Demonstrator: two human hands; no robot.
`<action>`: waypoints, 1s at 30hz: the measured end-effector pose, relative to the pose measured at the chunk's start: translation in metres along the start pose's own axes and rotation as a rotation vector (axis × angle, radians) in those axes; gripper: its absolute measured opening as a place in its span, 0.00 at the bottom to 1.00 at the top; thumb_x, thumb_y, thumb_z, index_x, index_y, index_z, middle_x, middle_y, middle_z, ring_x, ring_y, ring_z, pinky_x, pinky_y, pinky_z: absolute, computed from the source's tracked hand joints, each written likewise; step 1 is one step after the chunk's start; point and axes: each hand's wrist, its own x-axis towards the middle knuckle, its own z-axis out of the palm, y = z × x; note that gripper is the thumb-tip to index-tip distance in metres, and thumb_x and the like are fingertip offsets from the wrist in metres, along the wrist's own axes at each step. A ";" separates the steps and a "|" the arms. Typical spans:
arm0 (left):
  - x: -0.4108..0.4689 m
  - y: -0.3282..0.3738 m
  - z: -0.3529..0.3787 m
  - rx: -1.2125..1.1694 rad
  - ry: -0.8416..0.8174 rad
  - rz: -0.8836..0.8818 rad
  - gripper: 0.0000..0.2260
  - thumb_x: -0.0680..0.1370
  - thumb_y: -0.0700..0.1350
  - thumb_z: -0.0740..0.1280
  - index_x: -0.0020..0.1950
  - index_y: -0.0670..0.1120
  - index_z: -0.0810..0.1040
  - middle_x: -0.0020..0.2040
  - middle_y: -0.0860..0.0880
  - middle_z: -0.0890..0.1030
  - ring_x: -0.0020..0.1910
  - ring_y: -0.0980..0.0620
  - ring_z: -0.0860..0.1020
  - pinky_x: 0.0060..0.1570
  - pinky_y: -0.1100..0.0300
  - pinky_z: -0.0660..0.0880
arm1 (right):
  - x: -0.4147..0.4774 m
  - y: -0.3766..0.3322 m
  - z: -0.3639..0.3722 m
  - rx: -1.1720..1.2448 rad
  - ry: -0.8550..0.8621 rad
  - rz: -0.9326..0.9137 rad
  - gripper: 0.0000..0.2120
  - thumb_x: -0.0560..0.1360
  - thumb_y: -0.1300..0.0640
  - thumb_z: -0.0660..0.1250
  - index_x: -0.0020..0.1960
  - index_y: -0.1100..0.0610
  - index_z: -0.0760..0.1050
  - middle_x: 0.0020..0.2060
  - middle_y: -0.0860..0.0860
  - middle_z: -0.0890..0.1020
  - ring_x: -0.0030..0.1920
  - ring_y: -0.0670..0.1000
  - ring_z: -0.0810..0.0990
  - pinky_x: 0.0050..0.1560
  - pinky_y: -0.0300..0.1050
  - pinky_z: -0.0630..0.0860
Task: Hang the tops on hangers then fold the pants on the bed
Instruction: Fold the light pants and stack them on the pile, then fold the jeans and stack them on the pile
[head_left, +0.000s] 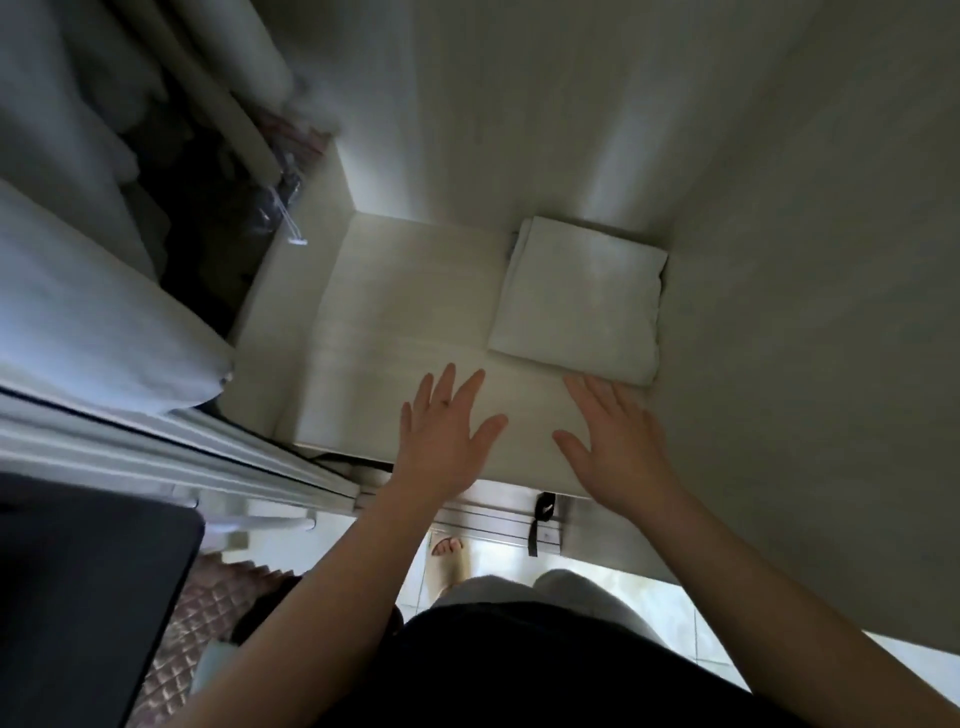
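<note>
A folded white garment (582, 296) lies flat on the wardrobe shelf (395, 322), tucked into its back right corner. My left hand (447, 426) hovers over the front of the shelf with its fingers spread and straight, holding nothing. My right hand (613, 431) is beside it, just in front of the folded garment's near edge, fingers also straight and empty. Pale clothes (78, 291) hang in the compartment on the left.
The wardrobe's side wall (805, 312) rises close on the right. Sliding-door tracks (498, 525) run below the shelf's front edge. A dark panel (88, 587) and a quilted pink cover (208, 613) sit at lower left. My foot (449, 558) stands on pale floor tiles.
</note>
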 end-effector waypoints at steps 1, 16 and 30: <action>-0.010 -0.001 -0.002 0.003 0.019 -0.010 0.30 0.81 0.65 0.59 0.82 0.59 0.56 0.84 0.50 0.50 0.82 0.46 0.47 0.77 0.41 0.47 | -0.007 -0.002 0.000 0.047 0.000 -0.020 0.32 0.82 0.42 0.60 0.82 0.44 0.51 0.82 0.47 0.54 0.81 0.54 0.52 0.77 0.59 0.53; -0.242 0.022 0.015 0.167 0.641 -0.411 0.16 0.80 0.48 0.67 0.67 0.53 0.78 0.79 0.48 0.65 0.82 0.41 0.50 0.79 0.42 0.38 | -0.121 -0.027 0.058 0.433 -0.400 -0.531 0.26 0.82 0.49 0.62 0.78 0.41 0.61 0.72 0.37 0.68 0.71 0.46 0.70 0.66 0.50 0.72; -0.432 -0.020 0.023 0.217 0.716 -0.964 0.25 0.75 0.59 0.70 0.71 0.57 0.71 0.67 0.53 0.77 0.67 0.47 0.72 0.67 0.49 0.65 | -0.234 -0.103 0.113 0.440 -0.591 -0.924 0.32 0.79 0.50 0.67 0.79 0.43 0.57 0.72 0.41 0.71 0.68 0.32 0.64 0.61 0.29 0.62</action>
